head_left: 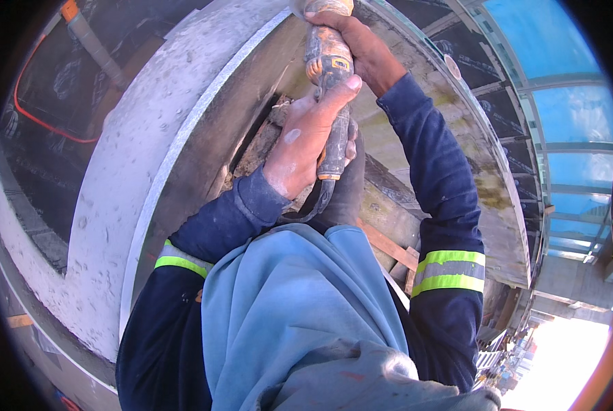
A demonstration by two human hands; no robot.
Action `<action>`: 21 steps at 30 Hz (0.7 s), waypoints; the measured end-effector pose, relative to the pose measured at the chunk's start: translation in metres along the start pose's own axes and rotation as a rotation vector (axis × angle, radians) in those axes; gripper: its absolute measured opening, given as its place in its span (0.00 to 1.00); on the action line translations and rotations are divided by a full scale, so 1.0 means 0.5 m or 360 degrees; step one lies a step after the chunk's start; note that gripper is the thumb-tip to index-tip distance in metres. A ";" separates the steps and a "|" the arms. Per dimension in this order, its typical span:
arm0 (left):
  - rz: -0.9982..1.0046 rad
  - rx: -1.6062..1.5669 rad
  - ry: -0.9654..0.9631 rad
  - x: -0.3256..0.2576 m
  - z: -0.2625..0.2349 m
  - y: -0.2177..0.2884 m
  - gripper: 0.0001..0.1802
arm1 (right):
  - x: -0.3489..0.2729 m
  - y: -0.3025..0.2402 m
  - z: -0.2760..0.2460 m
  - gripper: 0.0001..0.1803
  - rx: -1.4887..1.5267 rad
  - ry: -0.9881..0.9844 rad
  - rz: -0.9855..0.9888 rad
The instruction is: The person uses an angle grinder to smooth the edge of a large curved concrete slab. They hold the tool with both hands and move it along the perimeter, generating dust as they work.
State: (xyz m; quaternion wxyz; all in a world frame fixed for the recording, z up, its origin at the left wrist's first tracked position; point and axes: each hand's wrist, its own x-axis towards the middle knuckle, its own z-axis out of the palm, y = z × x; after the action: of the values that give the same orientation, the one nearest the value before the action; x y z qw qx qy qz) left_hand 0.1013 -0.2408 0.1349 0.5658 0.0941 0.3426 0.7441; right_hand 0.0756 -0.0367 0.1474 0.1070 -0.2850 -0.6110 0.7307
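A dusty yellow-and-black angle grinder [329, 61] is held lengthwise in front of me, its head running up to the top edge of the picture. My left hand [305, 140] is wrapped round the dark rear body, thumb lying along the top. Farther forward, my right hand [364, 44] grips the grinder close to its head. From the tail end a black power cord [323, 198] curves down toward my body. Whatever disc the tool carries is hidden or out of view. White dust marks the back of my left hand.
A pale concrete wall edge [125, 164] curves along my left. To the right stands a stained grey concrete face [450, 130]. Rubble and a wooden plank [388, 243] lie below me. A red cable [43, 120] hangs at far left; blue-glazed framing [566, 89] rises at far right.
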 end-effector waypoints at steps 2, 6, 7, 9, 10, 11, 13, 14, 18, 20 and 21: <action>0.0019 -0.0042 0.0007 0.008 -0.001 -0.001 0.26 | -0.002 -0.007 0.010 0.14 0.0020 0.0052 0.0012; -0.0003 -0.0049 0.0004 0.021 -0.005 0.005 0.26 | -0.003 -0.026 0.025 0.10 0.0018 0.0123 0.0065; -0.0016 -0.0039 0.0010 0.020 -0.005 0.006 0.26 | 0.001 -0.024 0.021 0.10 0.0010 0.0100 0.0075; -0.0035 -0.0022 0.0002 0.017 -0.006 0.007 0.27 | 0.004 -0.010 0.007 0.14 -0.0030 0.0046 0.0025; -0.0044 -0.0006 -0.0013 0.008 -0.006 0.007 0.27 | 0.007 -0.004 0.001 0.16 -0.0050 0.0020 0.0000; -0.0052 0.0009 -0.0023 0.002 -0.006 0.007 0.27 | 0.005 -0.003 0.003 0.16 -0.0038 0.0017 0.0002; -0.0029 -0.0009 -0.0020 0.001 -0.007 0.002 0.27 | -0.003 0.001 0.007 0.17 -0.0014 0.0012 0.0006; -0.0020 -0.0012 -0.0028 0.001 -0.007 0.000 0.27 | 0.000 0.000 0.003 0.17 -0.0050 -0.0001 -0.0012; 0.0017 -0.0007 -0.0007 0.010 -0.004 0.009 0.26 | 0.014 -0.012 0.007 0.12 -0.0039 0.0036 0.0041; 0.0037 -0.0054 0.0031 0.021 -0.008 0.004 0.26 | 0.013 -0.019 0.015 0.10 0.0023 0.0054 0.0076; 0.0019 -0.0039 0.0017 0.019 -0.009 0.006 0.26 | 0.009 -0.019 0.016 0.10 0.0043 0.0042 0.0065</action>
State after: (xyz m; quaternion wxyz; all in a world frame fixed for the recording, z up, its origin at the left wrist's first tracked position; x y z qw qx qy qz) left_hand 0.0934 -0.2345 0.1311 0.5607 0.0851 0.3359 0.7520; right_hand 0.0658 -0.0392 0.1559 0.1039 -0.3056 -0.5937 0.7372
